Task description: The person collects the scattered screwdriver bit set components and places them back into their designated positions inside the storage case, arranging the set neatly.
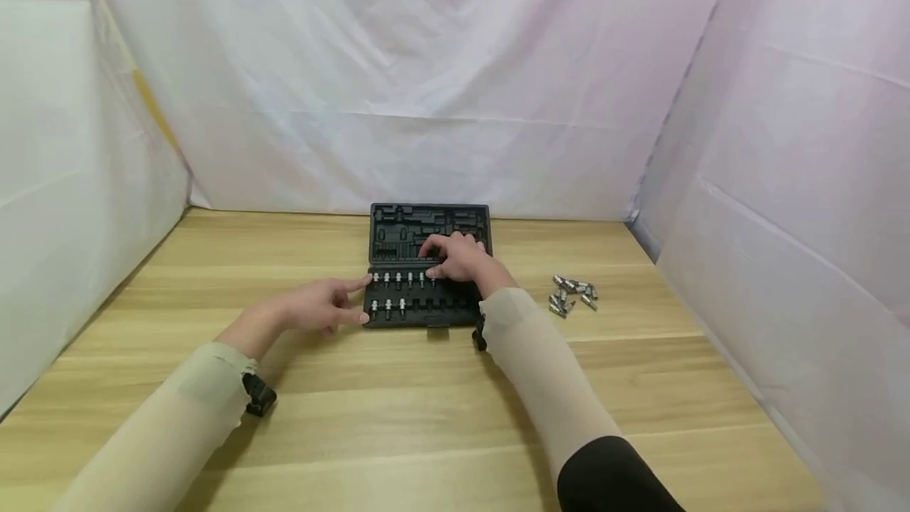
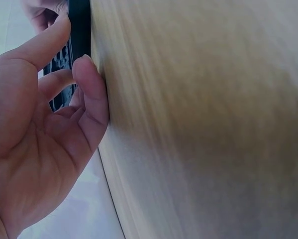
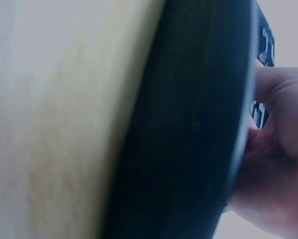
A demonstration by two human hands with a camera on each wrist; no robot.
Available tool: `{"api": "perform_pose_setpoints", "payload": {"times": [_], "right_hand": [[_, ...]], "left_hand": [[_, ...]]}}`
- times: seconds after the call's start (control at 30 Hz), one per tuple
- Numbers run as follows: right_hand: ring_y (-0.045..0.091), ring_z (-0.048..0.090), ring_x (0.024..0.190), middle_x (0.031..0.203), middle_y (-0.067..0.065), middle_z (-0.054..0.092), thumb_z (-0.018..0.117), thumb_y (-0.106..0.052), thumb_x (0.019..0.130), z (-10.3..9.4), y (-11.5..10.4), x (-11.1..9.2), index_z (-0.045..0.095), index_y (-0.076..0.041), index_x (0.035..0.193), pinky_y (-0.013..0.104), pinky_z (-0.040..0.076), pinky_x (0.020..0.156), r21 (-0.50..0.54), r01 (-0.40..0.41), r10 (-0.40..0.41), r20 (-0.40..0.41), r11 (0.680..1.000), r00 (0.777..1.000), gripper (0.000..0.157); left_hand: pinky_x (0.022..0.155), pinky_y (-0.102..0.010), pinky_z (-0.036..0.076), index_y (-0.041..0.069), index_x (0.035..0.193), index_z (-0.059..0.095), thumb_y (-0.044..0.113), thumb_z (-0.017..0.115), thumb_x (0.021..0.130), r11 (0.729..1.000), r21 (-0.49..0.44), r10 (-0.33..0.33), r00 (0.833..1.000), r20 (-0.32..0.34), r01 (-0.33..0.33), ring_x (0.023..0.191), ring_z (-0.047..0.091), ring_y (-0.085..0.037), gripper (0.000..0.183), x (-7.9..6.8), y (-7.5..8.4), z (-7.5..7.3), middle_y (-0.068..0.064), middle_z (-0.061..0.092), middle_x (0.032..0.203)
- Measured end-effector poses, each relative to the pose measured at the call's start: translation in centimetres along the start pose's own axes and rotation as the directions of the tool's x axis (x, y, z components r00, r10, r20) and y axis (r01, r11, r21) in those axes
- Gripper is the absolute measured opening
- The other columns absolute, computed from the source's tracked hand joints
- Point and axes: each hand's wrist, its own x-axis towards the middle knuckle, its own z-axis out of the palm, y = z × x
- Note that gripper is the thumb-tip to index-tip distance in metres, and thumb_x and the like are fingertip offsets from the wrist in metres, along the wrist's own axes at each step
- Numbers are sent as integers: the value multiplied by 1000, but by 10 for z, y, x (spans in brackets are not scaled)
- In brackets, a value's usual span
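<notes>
Sleeves [image 1: 543, 362], tabletop [image 1: 370, 417] between, hands [image 1: 313, 308] at case [image 1: 419, 322]

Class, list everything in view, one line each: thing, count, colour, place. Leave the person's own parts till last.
Case: one, black, lying open towards the table's back
Seated bits: three in the near row, at least five in the far row, silvery, in the case's front half
Loose bits: several, too bunched to count, silvery, right of the case
Table: one, light wood-coloured, under everything
Cloth walls: three sides, white, behind, left and right
Yellow strip: one, yellow, back left
Wrist devices: two, black, one per wrist
Sleeves: two, beige, right one black higher up, on the arms
Left hand: one, bare, touching the case's left edge
Right hand: one, bare, over the case; grip unclear
</notes>
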Motion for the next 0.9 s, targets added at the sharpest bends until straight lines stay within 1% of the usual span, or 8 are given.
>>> {"api": "perform_pose_setpoints", "payload": {"times": [0.1, 0.13, 0.23, 0.43, 0.57, 0.67, 0.77, 0.9], "right_hand": [[40, 41, 143, 145, 8, 57, 76, -41, 105, -1, 2, -2, 65, -40, 142, 63, 31, 124, -1, -5, 5, -8, 1000, 1000, 39], [41, 41, 145, 146, 8, 58, 76, -41, 104, -1, 3, -3, 65, -40, 142, 64, 30, 125, 1, -7, 7, -6, 1000, 1000, 39], [43, 38, 151, 149, 8, 59, 76, -42, 104, -1, 7, -5, 66, -41, 143, 65, 27, 129, 7, -15, 15, 10, 1000, 1000, 40], [43, 36, 156, 153, 10, 61, 79, -42, 102, -1, 12, -9, 68, -40, 144, 67, 24, 132, 52, 7, -8, 18, 999, 1000, 43], [37, 46, 151, 152, 10, 62, 80, -40, 102, 0, 13, -9, 70, -36, 146, 62, 36, 129, 80, 51, -52, 15, 995, 999, 45], [31, 55, 146, 152, 10, 63, 80, -37, 102, 1, 13, -9, 71, -33, 146, 56, 46, 124, 92, 75, -76, 10, 993, 997, 45], [29, 58, 144, 154, 9, 64, 79, -35, 103, 1, 14, -9, 72, -31, 145, 53, 50, 121, 109, 101, -102, 3, 989, 995, 44], [28, 62, 137, 151, 8, 66, 79, -31, 104, 1, 17, -11, 74, -27, 143, 51, 53, 116, 168, 157, -154, -29, 973, 988, 39]], "left_hand": [[71, -35, 59, 18, 176, 24, 37, 76, 105, 1000, 14, -5, 1000, -8, 6, 78, 62, -21, 91, 2, 1, 1, -10, 62, 93], [71, -34, 58, 17, 176, 24, 37, 76, 105, 1000, 22, -1, 1000, -7, 1, 78, 62, -20, 91, 2, 1, 1, -10, 62, 93], [71, -34, 58, 20, 176, 25, 39, 77, 104, 1000, 21, -18, 1000, -3, 18, 77, 61, -20, 91, 3, 1, 4, -10, 62, 93], [70, -34, 58, 20, 176, 24, 39, 76, 105, 1000, 18, -15, 1000, -1, 15, 77, 60, -20, 91, 3, 0, 8, -10, 61, 95], [71, -35, 58, 19, 176, 23, 37, 76, 105, 1000, 17, -13, 1000, -2, 13, 77, 60, -20, 91, 1, 0, 8, -10, 61, 95], [71, -34, 58, 19, 177, 23, 39, 76, 104, 1000, 17, -9, 1000, -1, 9, 78, 60, -20, 92, 1, -1, 9, -10, 61, 95], [70, -35, 58, 18, 176, 23, 38, 76, 105, 1000, 12, -2, 1000, -1, 2, 77, 60, -20, 91, 0, -1, 9, -9, 60, 93], [69, -35, 57, 17, 176, 22, 38, 76, 105, 1000, 5, 6, 1000, 1, -6, 76, 59, -20, 92, -1, -1, 9, -8, 59, 92]]}}
